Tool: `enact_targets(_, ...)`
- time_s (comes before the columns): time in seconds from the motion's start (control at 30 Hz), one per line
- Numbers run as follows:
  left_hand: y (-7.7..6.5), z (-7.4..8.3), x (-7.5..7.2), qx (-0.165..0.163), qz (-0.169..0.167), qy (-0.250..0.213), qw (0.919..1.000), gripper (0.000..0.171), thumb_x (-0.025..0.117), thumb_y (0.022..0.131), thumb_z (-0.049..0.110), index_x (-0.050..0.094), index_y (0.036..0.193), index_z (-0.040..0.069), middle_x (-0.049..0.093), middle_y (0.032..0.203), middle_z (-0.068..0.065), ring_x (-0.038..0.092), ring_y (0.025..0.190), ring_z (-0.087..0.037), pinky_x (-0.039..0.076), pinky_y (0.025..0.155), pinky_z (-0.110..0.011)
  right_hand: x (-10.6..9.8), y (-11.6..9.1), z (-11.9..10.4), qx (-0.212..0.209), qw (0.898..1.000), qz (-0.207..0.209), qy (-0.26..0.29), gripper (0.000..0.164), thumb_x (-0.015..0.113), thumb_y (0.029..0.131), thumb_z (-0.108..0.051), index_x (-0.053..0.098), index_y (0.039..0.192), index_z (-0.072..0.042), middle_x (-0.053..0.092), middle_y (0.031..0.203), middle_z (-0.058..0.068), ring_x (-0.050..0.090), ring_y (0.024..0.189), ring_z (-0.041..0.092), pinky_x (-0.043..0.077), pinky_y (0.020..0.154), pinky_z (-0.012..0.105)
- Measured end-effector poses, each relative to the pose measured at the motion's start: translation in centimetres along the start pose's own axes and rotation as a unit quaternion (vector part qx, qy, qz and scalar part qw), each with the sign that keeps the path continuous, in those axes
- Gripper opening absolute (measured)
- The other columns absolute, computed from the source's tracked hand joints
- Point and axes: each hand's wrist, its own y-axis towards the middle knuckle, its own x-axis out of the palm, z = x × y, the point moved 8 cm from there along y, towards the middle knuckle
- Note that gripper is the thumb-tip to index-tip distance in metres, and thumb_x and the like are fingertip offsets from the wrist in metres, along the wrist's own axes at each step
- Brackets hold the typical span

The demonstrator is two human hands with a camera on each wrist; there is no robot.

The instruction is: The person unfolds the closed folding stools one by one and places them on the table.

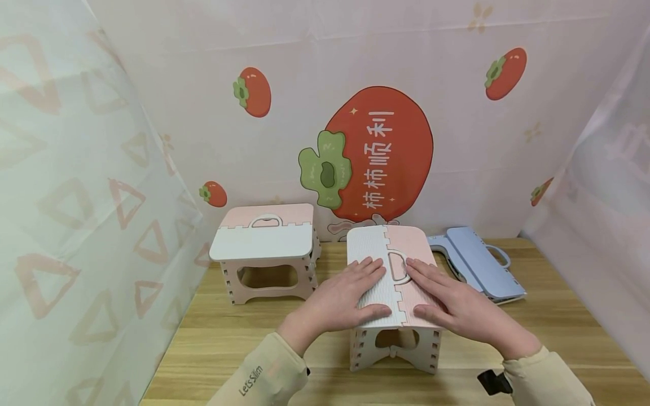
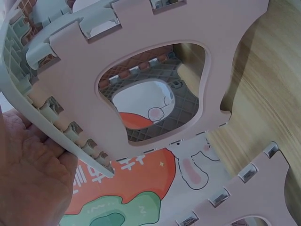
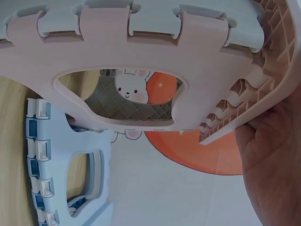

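Note:
A small folding stool (image 1: 393, 265) with a white and pink seat stands unfolded at the middle of the wooden table (image 1: 228, 332). My left hand (image 1: 350, 296) lies flat on the white half of the seat. My right hand (image 1: 447, 301) lies flat on the pink half, fingers straight, beside the seat's handle (image 1: 398, 267). In the left wrist view the palm (image 2: 28, 174) presses the seat edge above the pink side panel (image 2: 155, 84). The right wrist view shows the palm (image 3: 273, 160) at the seat rim over the stool's side panel (image 3: 141, 56).
A second unfolded white and pink stool (image 1: 266, 248) stands at the back left. A blue stool (image 1: 477, 262) lies folded flat at the back right; its blue panel (image 3: 61, 165) shows in the right wrist view. Printed cloth walls close in three sides.

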Motion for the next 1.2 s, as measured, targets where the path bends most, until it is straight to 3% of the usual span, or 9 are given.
enact_targets(0.33,0.1,0.04,0.09,-0.004,-0.005,0.001,1.0,0.082,0.047,0.1,0.066,0.032,0.162,0.015,0.027,0.168,0.003,0.019,0.156,-0.018,0.016,0.128,-0.033,-0.05,0.01,0.05,0.007,1.0,0.0,0.001,0.071,0.07,0.097,-0.04,0.041,0.159,-0.021,0.039,0.163,-0.001,0.047,0.143,0.03,0.046,0.107,0.041)
enact_targets(0.57,0.18,0.19,0.13,-0.005,-0.009,0.01,0.9999,0.081,0.044,0.101,0.066,0.031,0.162,0.014,0.025,0.169,0.002,0.018,0.157,-0.018,0.015,0.128,-0.033,-0.17,0.05,0.06,0.012,1.0,-0.003,0.015,0.069,0.07,0.097,-0.04,0.042,0.158,-0.02,0.039,0.163,0.001,0.044,0.145,0.031,0.026,0.116,0.011)
enact_targets(0.73,0.03,0.24,0.11,-0.008,-0.011,0.011,0.9998,0.081,0.044,0.101,0.066,0.032,0.162,0.013,0.025,0.169,0.002,0.017,0.157,-0.018,0.015,0.128,-0.034,-0.33,0.13,-0.14,0.008,1.0,0.0,0.015,0.068,0.069,0.098,-0.04,0.043,0.157,-0.019,0.041,0.162,0.003,0.045,0.144,0.032,0.039,0.114,0.026)
enact_targets(0.83,-0.05,0.28,0.09,-0.008,-0.01,0.011,0.9999,0.081,0.043,0.101,0.066,0.031,0.162,0.014,0.025,0.169,0.002,0.017,0.157,-0.018,0.015,0.128,-0.034,-0.3,0.19,-0.17,0.011,1.0,-0.003,0.015,0.067,0.068,0.098,-0.04,0.044,0.157,-0.019,0.041,0.162,0.003,0.045,0.144,0.031,0.04,0.114,0.029)
enact_targets(1.03,-0.13,0.2,0.04,-0.009,-0.01,0.005,0.9999,0.082,0.043,0.101,0.067,0.031,0.162,0.014,0.024,0.169,0.002,0.017,0.157,-0.017,0.015,0.128,-0.034,-0.13,0.25,-0.18,0.018,1.0,-0.005,0.007,0.068,0.068,0.098,-0.042,0.043,0.157,-0.02,0.04,0.163,0.001,0.044,0.145,0.029,0.034,0.117,0.023)
enact_targets(1.2,-0.45,0.11,0.12,-0.011,-0.006,0.002,0.9999,0.081,0.042,0.101,0.067,0.031,0.162,0.015,0.024,0.169,0.003,0.017,0.157,-0.017,0.016,0.128,-0.034,-0.02,0.24,-0.33,0.011,1.0,-0.001,0.012,0.069,0.068,0.098,-0.042,0.043,0.158,-0.02,0.04,0.163,0.001,0.044,0.145,0.03,0.016,0.117,0.009)
